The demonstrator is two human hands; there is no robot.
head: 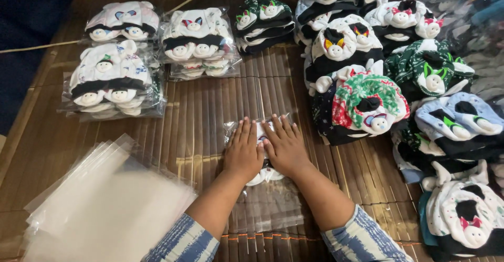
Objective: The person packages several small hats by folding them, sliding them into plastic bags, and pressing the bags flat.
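Observation:
My left hand (pixel 243 151) and my right hand (pixel 284 146) lie flat, side by side, pressing down on a clear plastic bag (pixel 268 207) that holds a small stack of baby caps with white animal faces (pixel 265 175). The bag lies on a brown bamboo mat (pixel 199 115), its open end toward me. Fingers of both hands are spread and point away from me. Most of the caps in the bag are hidden under my palms.
A pile of empty clear bags (pixel 100 204) lies at the lower left. Three bagged cap packs (pixel 113 81) (pixel 123 20) (pixel 199 41) sit at the back left. Loose stacks of patterned caps (pixel 367 104) (pixel 262 23) fill the right side and the back.

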